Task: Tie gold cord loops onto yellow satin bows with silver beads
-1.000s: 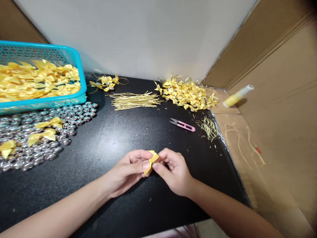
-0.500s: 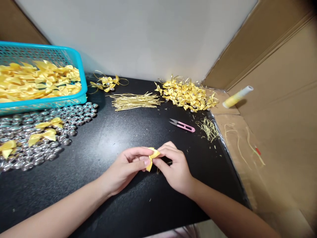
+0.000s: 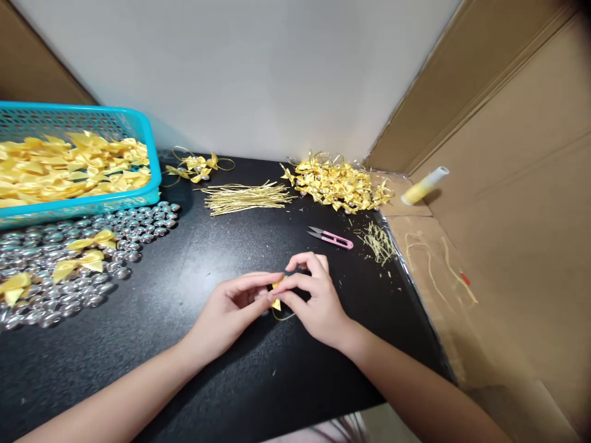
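Note:
Between my two hands, low over the black table (image 3: 184,344), is a yellow ribbon bow (image 3: 276,304), mostly covered by fingers. My left hand (image 3: 237,307) pinches the bow from the left with thumb and forefinger. From the right, my right hand (image 3: 314,295) closes thumb and forefinger on the bow's middle, its other fingers bent and raised. A thin gold cord loop (image 3: 284,318) hangs just below the bow. Beyond my right hand lie pink-handled thread snips (image 3: 331,238), blades pointing left.
At left stands a turquoise basket (image 3: 154,154) of yellow bows. Silver beads (image 3: 87,289) with several bows on top spread before it. Gold cords (image 3: 249,198), finished-looking bows (image 3: 339,184) and cord scraps (image 3: 378,243) lie behind. A ribbon roll (image 3: 425,186) is on cardboard at right.
My right hand's fingers have shifted left across the bow, hiding more of it, with the outer fingers lifted. More of the cord loop shows below. The camera view has shifted slightly.

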A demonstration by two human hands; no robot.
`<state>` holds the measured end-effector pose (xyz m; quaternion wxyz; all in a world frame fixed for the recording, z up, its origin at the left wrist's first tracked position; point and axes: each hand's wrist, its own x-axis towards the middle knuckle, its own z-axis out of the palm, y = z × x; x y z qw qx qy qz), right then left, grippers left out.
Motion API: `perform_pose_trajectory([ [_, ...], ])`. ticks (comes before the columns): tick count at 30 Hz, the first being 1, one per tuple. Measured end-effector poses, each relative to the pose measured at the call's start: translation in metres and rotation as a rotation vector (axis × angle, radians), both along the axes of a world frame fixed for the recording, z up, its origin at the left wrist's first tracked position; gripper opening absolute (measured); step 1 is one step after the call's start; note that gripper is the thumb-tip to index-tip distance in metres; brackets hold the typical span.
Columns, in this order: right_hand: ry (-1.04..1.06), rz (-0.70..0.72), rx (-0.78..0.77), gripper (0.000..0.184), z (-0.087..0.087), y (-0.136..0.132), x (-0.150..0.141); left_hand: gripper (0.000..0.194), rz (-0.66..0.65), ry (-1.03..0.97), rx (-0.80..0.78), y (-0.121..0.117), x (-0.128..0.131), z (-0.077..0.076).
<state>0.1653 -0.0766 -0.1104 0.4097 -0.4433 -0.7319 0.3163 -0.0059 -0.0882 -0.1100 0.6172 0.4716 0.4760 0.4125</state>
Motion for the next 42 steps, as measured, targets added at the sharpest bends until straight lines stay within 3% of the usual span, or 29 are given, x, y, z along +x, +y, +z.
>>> perform_pose_trajectory([
  [2, 0.081, 0.024, -0.074, 0.011, 0.001, 0.001, 0.001, 0.024, -0.039, 0.031, -0.026, 0.002, 0.000, 0.000],
  [5, 0.372, 0.037, -0.136, 0.013, 0.011, 0.006, 0.010, 0.026, -0.053, 0.016, -0.097, 0.004, 0.001, 0.000],
  [7, 0.592, -0.012, -0.139, 0.019, 0.022, 0.010, 0.021, 0.026, -0.044, -0.008, -0.150, 0.006, 0.002, 0.001],
  [10, 0.740, -0.162, -0.152, 0.025, 0.038, 0.018, 0.037, 0.030, -0.044, -0.013, -0.207, 0.008, 0.003, 0.003],
  [14, 0.732, -0.250, -0.146, 0.029, 0.048, 0.023, 0.046, 0.035, -0.043, 0.018, -0.208, 0.009, 0.003, 0.004],
  [19, 0.775, -0.220, -0.164, 0.029, 0.050, 0.019, 0.045, 0.039, -0.076, 0.075, -0.147, 0.008, 0.002, -0.001],
  [26, 0.732, -0.123, -0.178, 0.022, 0.049, 0.012, 0.043, 0.028, -0.126, 0.408, 0.253, 0.009, 0.000, -0.004],
  [30, 0.726, -0.039, -0.233, 0.009, 0.042, 0.011, 0.042, 0.032, -0.138, 0.577, 0.390, 0.007, 0.000, -0.002],
  [34, 0.701, -0.018, -0.281, 0.007, 0.032, 0.011, 0.042, 0.034, -0.135, 0.766, 0.464, 0.007, -0.004, 0.006],
  [38, 0.652, 0.004, -0.359, 0.009, 0.021, 0.010, 0.036, 0.036, -0.040, 0.967, 0.499, 0.014, -0.033, 0.025],
  [42, 0.592, 0.005, -0.365, 0.012, 0.017, 0.007, 0.027, 0.020, 0.123, 1.314, 0.447, 0.014, -0.092, 0.045],
])
